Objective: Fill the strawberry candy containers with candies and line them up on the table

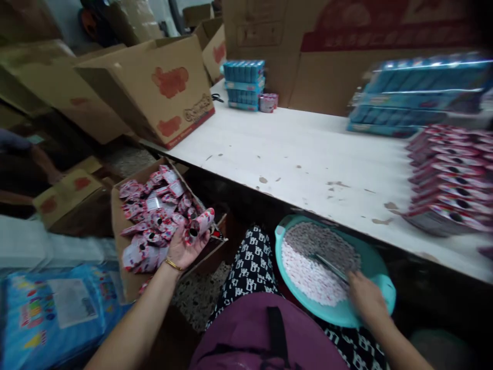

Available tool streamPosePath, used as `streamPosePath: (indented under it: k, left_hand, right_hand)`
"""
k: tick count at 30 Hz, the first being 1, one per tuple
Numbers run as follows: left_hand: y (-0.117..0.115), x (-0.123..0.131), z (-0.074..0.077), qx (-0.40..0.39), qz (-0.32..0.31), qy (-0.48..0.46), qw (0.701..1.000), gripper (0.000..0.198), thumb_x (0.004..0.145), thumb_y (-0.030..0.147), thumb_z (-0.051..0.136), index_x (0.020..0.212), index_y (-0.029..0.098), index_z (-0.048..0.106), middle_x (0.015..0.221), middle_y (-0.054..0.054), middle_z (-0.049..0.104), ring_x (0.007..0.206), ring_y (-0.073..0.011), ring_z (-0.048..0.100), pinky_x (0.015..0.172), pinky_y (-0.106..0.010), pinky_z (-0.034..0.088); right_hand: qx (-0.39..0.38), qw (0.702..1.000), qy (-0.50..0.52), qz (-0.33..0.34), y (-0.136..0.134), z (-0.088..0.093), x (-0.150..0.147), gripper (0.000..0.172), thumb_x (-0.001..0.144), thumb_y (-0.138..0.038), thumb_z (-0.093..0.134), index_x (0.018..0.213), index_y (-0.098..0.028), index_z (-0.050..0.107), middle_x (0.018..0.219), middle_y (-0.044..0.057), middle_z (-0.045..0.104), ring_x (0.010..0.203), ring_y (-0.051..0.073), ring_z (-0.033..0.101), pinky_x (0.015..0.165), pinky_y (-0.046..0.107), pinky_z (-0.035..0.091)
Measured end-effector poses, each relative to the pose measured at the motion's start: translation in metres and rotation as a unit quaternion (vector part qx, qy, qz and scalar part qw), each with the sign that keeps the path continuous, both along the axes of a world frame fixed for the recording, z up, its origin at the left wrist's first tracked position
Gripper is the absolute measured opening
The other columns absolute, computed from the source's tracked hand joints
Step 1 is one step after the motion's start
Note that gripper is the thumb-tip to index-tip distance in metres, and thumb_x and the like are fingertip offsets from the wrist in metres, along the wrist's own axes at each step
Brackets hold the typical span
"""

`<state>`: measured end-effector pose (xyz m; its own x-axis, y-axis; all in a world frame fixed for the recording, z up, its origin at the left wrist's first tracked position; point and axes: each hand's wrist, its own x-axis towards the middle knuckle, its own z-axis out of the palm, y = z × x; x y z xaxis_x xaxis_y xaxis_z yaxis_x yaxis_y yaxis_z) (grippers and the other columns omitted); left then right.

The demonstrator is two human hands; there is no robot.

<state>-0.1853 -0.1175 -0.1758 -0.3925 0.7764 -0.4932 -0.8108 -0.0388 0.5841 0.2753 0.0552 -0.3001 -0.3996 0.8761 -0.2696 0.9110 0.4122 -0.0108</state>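
Observation:
My left hand (185,246) is palm up over an open cardboard box (117,205) of pink packets (154,216), and its fingers are closed on one pink packet (200,224). A gold bangle sits on that wrist. My right hand (365,298) rests in a teal basin (379,267) on my lap, filled with small pink and white candies (311,267). It grips a thin metal scoop or tool (327,264) that lies across the candies.
A white worktable (292,154) runs ahead. On it are stacks of blue boxes (244,85) at the back, more blue boxes (419,95) and a pile of pink packets (450,177) at right. Cardboard cartons (154,87) stand left; a blue bag (57,308) lies lower left.

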Motion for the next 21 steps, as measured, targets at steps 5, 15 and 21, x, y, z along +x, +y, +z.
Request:
streamPosePath:
  k: [5, 15, 21]
  left_hand:
    - [0.043, 0.07, -0.01, -0.045, -0.091, -0.076, 0.992, 0.036, 0.082, 0.024, 0.048, 0.117, 0.021, 0.05, 0.098, -0.007, 0.064, 0.084, -0.0146, 0.062, 0.076, -0.026, 0.05]
    - [0.113, 0.17, -0.034, -0.107, -0.151, -0.102, 0.977, 0.023, 0.084, 0.018, 0.045, 0.102, 0.012, 0.058, 0.085, -0.007, 0.067, 0.074, -0.0141, 0.063, 0.072, -0.028, 0.051]
    - [0.137, 0.199, -0.055, -0.097, -0.12, -0.057, 0.986, 0.016, 0.081, 0.013, 0.049, 0.091, 0.014, 0.061, 0.08, -0.007, 0.066, 0.065, -0.014, 0.062, 0.062, -0.027, 0.051]
  right_hand:
    - [-0.141, 0.99, 0.013, -0.007, -0.023, 0.011, -0.063, 0.033, 0.079, -0.007, 0.032, 0.102, -0.014, 0.056, 0.094, 0.015, 0.063, 0.084, 0.02, 0.059, 0.07, 0.028, 0.039]
    - [-0.17, 0.964, 0.192, -0.064, -0.018, -0.003, -0.051, 0.023, 0.074, -0.013, 0.038, 0.084, -0.017, 0.059, 0.081, 0.002, 0.062, 0.075, 0.013, 0.054, 0.064, 0.02, 0.036]
    - [-0.17, 0.917, 0.347, -0.1, -0.009, 0.067, -0.01, 0.023, 0.075, -0.023, 0.039, 0.082, -0.016, 0.06, 0.073, 0.002, 0.061, 0.065, 0.013, 0.054, 0.061, 0.023, 0.039]
